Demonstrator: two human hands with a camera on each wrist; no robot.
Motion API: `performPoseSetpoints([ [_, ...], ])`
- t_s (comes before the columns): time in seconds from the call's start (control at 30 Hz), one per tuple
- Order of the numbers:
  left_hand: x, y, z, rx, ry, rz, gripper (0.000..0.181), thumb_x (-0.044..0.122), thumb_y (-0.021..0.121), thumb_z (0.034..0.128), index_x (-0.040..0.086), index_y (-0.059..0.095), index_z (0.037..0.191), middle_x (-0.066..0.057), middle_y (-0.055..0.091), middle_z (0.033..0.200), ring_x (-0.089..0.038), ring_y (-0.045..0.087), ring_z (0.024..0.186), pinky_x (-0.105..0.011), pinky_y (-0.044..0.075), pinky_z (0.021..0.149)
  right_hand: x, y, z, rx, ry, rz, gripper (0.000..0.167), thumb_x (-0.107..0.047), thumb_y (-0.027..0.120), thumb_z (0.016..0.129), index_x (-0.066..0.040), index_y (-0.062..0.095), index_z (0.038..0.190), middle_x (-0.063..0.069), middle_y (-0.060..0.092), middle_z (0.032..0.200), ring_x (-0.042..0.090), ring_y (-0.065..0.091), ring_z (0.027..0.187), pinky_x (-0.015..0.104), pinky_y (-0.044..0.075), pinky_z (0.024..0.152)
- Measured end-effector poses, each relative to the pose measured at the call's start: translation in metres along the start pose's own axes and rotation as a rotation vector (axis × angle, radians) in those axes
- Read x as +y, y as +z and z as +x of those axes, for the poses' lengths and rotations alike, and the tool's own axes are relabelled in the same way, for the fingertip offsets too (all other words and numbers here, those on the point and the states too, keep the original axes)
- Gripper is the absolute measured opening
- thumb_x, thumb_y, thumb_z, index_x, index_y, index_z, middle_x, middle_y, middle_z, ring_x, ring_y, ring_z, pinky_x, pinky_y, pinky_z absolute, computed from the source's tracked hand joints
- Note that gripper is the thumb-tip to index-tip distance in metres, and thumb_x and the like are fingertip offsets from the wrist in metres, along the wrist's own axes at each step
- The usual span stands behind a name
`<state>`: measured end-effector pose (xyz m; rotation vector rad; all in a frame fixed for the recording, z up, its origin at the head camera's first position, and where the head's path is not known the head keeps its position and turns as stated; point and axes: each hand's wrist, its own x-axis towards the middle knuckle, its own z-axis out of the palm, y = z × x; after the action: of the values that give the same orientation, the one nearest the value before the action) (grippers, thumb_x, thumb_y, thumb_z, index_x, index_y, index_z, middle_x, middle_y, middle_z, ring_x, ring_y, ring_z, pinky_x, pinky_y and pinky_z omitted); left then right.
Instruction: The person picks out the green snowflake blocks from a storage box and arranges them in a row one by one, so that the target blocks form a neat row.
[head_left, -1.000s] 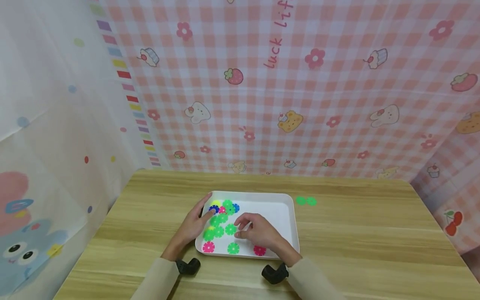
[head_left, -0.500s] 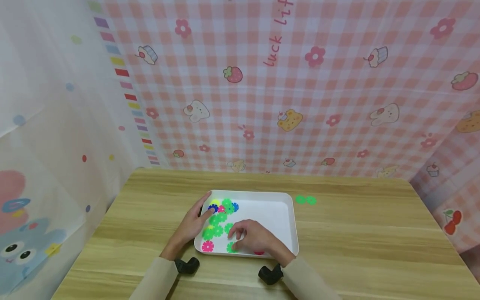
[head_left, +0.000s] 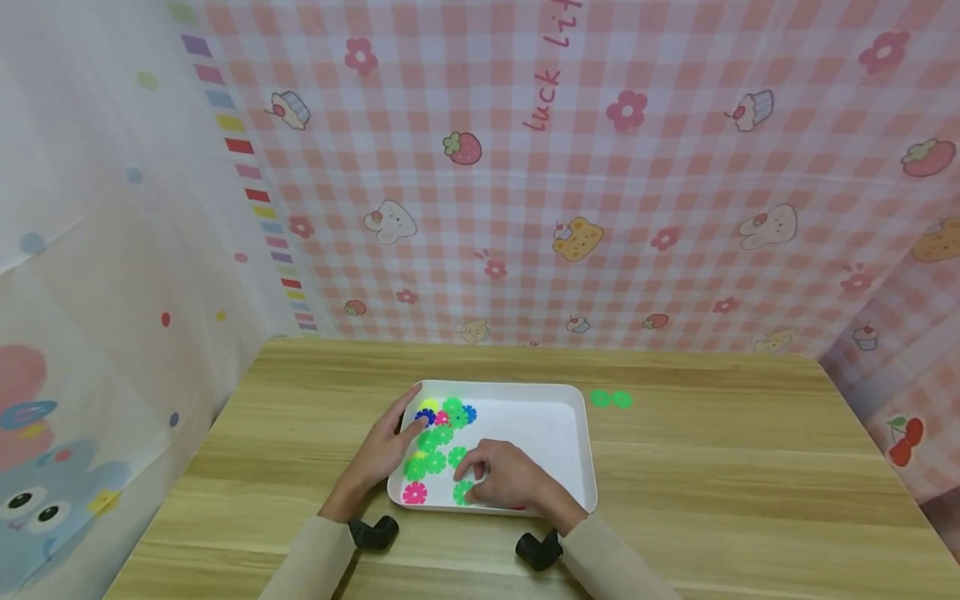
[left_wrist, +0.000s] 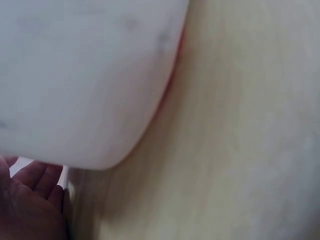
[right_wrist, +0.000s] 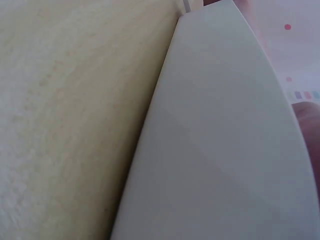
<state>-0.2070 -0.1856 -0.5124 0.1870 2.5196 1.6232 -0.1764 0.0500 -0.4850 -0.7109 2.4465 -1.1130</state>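
A white rectangular tray (head_left: pixel 528 421) lies on the table, with toothed plastic discs gathered in its left half. My left hand (head_left: pixel 382 452) holds the tray's left side, thumb over the rim near a dark blue disc (head_left: pixel 426 417) and fingers outside. Its palm (left_wrist: pixel 32 212) shows beside the tray wall in the left wrist view. Over the tray's front part, my right hand (head_left: pixel 510 477) has curved fingers, with a gap between forefinger and thumb. The thumb tip is at a green disc (head_left: pixel 461 492); contact is unclear. In the right wrist view the tray wall hides most of this hand.
Two green discs (head_left: pixel 611 399) lie on the wooden table (head_left: pixel 712 467) beyond the tray's right back corner. A pink disc (head_left: pixel 415 492) sits in the front left corner, and several green discs (head_left: pixel 435 462) lie behind it. A patterned cloth (head_left: pixel 525 183) hangs behind the table.
My right hand has moved left and towards the tray's front, down to the green disc, and now covers most of a red-pink disc. The left hand has stayed on the tray.
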Motion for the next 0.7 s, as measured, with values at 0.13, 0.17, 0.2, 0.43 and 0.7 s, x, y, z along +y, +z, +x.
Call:
performPoseSetpoints([
  [0.13, 0.0002, 0.0002, 0.0003, -0.005, 0.000, -0.013, 0.057, 0.027, 0.050, 0.1045, 0.027, 0.028, 0.157, -0.004, 0.020, 0.165, -0.027, 0.012, 0.153, -0.051, 0.009, 0.123, 0.0003, -0.0002, -0.0005, 0.014, 0.009, 0.020, 0.016, -0.006, 0.083, 0.076, -0.015, 0.075, 0.086, -0.001, 0.056, 0.079, 0.008, 0.047, 0.071, 0.023, 0.042, 0.063],
  [0.17, 0.0002, 0.0003, 0.0004, -0.006, -0.002, -0.013, 0.057, 0.028, 0.050, 0.1045, 0.028, 0.028, 0.157, -0.005, 0.020, 0.165, -0.028, 0.012, 0.153, -0.051, 0.009, 0.123, 0.0005, -0.0001, -0.0005, 0.015, 0.015, 0.023, 0.016, -0.006, 0.083, 0.076, -0.015, 0.074, 0.086, -0.001, 0.056, 0.079, 0.008, 0.047, 0.071, 0.023, 0.042, 0.064],
  [0.2, 0.0003, 0.0005, 0.0006, -0.006, -0.005, -0.014, 0.057, 0.028, 0.050, 0.1045, 0.028, 0.028, 0.157, -0.005, 0.020, 0.165, -0.028, 0.013, 0.153, -0.051, 0.009, 0.123, 0.0006, 0.0001, -0.0005, 0.017, 0.021, 0.026, 0.017, -0.006, 0.083, 0.076, -0.015, 0.073, 0.085, -0.001, 0.056, 0.079, 0.008, 0.047, 0.071, 0.023, 0.042, 0.064],
  [0.43, 0.0042, 0.0000, -0.0021, 0.002, -0.017, -0.010, 0.057, 0.027, 0.050, 0.1045, 0.028, 0.028, 0.157, -0.006, 0.020, 0.165, -0.028, 0.013, 0.152, -0.050, 0.011, 0.123, 0.0025, 0.0005, -0.0006, 0.017, 0.010, 0.032, 0.022, -0.006, 0.083, 0.076, -0.016, 0.065, 0.085, -0.004, 0.055, 0.079, 0.008, 0.048, 0.074, 0.024, 0.042, 0.069],
  [0.7, 0.0053, 0.0001, -0.0028, 0.001, -0.015, -0.013, 0.056, 0.029, 0.051, 0.1042, 0.030, 0.029, 0.156, -0.005, 0.020, 0.165, -0.028, 0.012, 0.153, -0.050, 0.010, 0.123, 0.0030, -0.0029, -0.0012, 0.026, 0.006, 0.069, 0.023, -0.004, 0.082, 0.077, -0.014, 0.062, 0.085, -0.004, 0.058, 0.079, 0.009, 0.050, 0.075, 0.025, 0.043, 0.071],
])
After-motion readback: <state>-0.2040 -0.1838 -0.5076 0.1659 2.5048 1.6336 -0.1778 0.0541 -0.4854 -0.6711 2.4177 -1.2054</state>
